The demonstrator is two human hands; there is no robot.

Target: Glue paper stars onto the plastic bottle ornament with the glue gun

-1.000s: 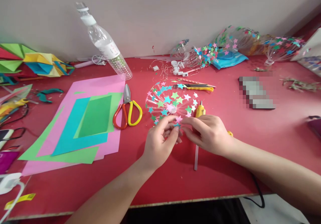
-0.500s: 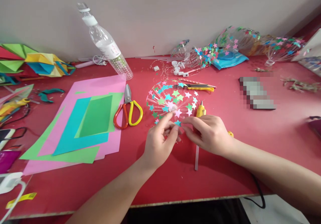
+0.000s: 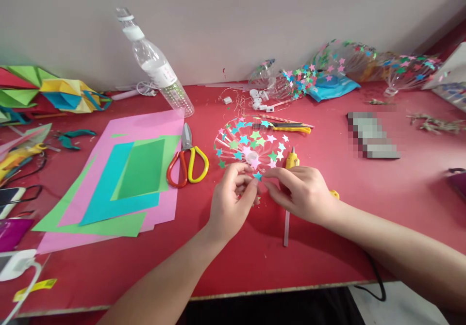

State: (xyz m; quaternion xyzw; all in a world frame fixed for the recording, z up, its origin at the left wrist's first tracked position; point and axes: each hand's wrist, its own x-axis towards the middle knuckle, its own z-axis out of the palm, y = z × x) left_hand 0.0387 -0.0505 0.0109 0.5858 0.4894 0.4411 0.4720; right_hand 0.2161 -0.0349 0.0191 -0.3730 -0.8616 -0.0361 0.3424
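Observation:
On the red table, a clear plastic bottle piece cut into strips [image 3: 233, 138] fans out, covered with pink, green and blue paper stars. My left hand [image 3: 235, 194] is closed around its near edge, the thumb at a blue paper star [image 3: 257, 175]. The fingertips of my right hand [image 3: 309, 191] are pinched close together at the right side of that star. Exactly how the star and the strip beneath it meet is hidden by the fingers. A yellow glue gun [image 3: 292, 159] lies partly under my right hand, with a glue stick [image 3: 286, 230] showing below.
Scissors [image 3: 187, 155] lie left of the plastic piece, beside sheets of coloured paper [image 3: 98, 184]. Behind are a yellow cutter [image 3: 291, 128], a clear bottle [image 3: 156, 68] leaning on the wall and more star-covered plastic pieces [image 3: 344, 56]. A pixelated dark object [image 3: 374, 136] lies at right.
My left index finger has drawn down slightly beside the blue star. The right hand stays almost in place. The view has shifted a little.

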